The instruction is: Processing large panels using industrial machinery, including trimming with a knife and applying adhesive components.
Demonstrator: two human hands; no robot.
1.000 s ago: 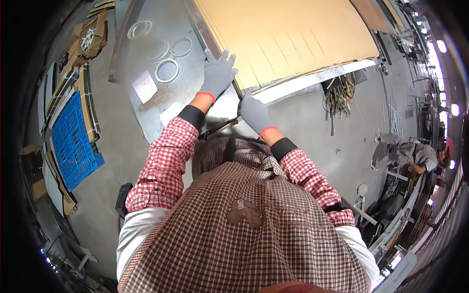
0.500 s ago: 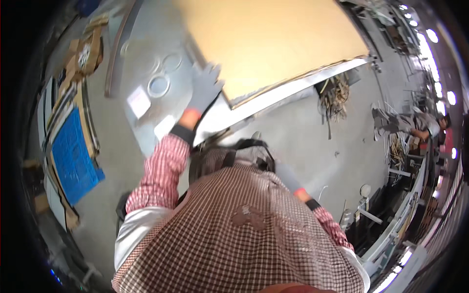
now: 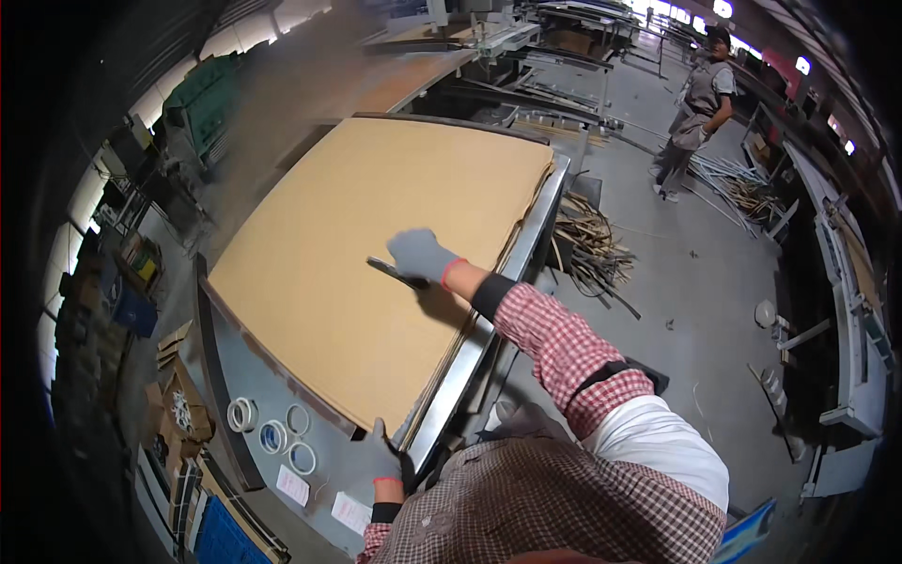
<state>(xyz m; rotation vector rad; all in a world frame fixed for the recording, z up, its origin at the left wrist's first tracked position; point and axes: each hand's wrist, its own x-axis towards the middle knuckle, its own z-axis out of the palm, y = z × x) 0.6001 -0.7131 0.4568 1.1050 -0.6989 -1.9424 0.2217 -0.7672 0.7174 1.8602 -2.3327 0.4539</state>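
A stack of tan sheets (image 3: 376,207) lies on a metal-edged table (image 3: 526,249). Over the sheets, my right hand (image 3: 420,256), in a grey glove, is closed around a dark narrow tool (image 3: 383,267), whose exact kind I cannot make out. My left hand (image 3: 381,461), gloved too, rests at the near corner of the stack with a finger stretched out; its other fingers are partly hidden. Several tape rolls (image 3: 273,437) lie on the grey tabletop to its left, beside two white labels (image 3: 292,485).
A dark strip (image 3: 225,395) runs along the table's left side. Bundled offcut strips (image 3: 592,249) lie on the floor to the right. Another person (image 3: 695,117) stands farther off at the right. An open cardboard box (image 3: 183,404) is at the left.
My view has swung up over the whole stack. My right hand has come from beside my body to above the sheets, with the dark tool now showing. My left hand remains near the stack's corner.
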